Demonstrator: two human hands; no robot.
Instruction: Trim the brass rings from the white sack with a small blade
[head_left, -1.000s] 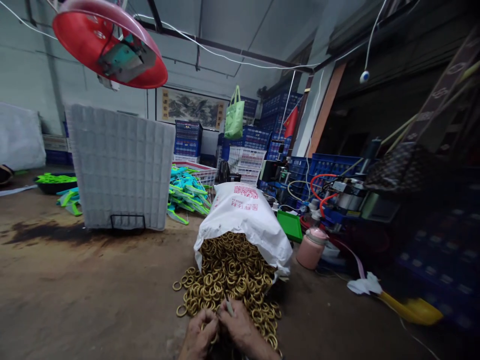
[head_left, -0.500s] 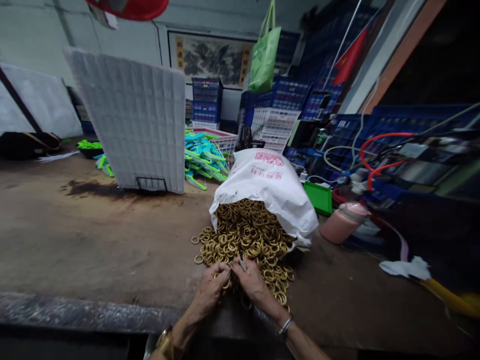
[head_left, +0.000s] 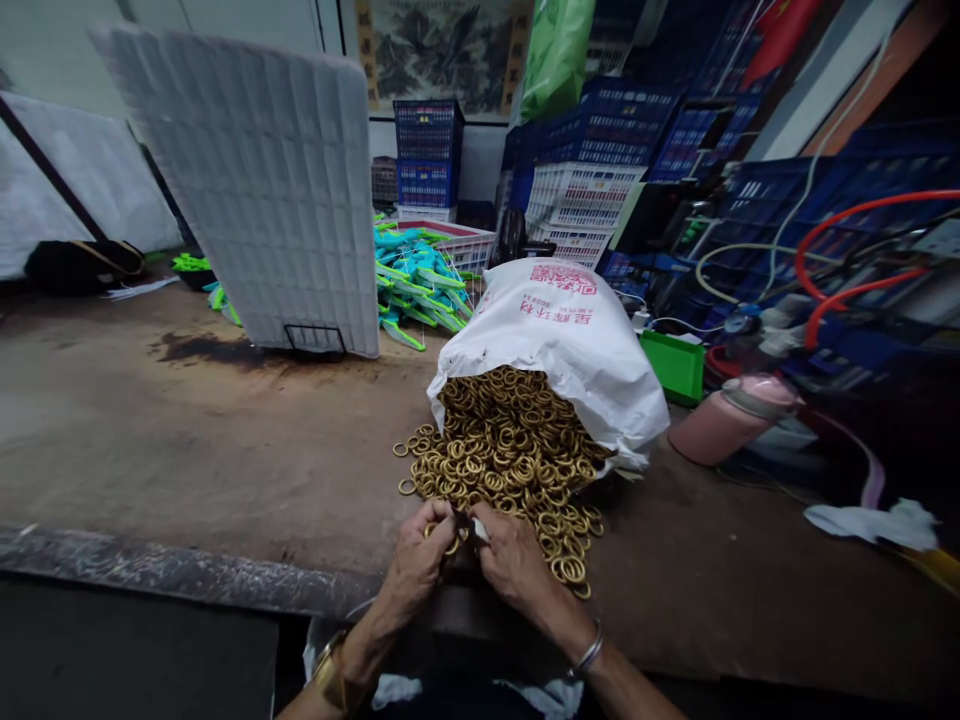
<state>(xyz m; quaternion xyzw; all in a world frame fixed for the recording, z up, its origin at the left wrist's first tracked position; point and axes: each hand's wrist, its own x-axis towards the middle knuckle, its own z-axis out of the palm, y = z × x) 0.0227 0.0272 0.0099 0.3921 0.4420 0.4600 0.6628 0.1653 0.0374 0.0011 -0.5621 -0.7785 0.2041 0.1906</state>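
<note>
My left hand (head_left: 415, 552) is closed, pinching a gold-coloured ring (head_left: 452, 546) at the near edge of a loose ring pile (head_left: 491, 468). Close beside it, my right hand (head_left: 516, 562) is closed around a small tool with a pale grip (head_left: 480, 530); its working end is too small and dark to make out. The fingertips of both hands almost meet. Behind them a white sack (head_left: 577, 335) with red print lies on its side, its mouth towards me, and the rings spill out of it onto the table (head_left: 300, 460).
Left of the sack stands a tilted white ribbed panel (head_left: 270, 190) in a black wire stand. Behind are turquoise and green plastic pieces (head_left: 424, 285) and stacked blue crates (head_left: 427, 150). A pink bottle (head_left: 731, 420), a green tray (head_left: 673, 365) and red hoses (head_left: 832, 225) are at the right.
My view has tilted down and shifted slightly, so the table and sack appear closer. My fingertips are a little further apart; each hand keeps its grip.
</note>
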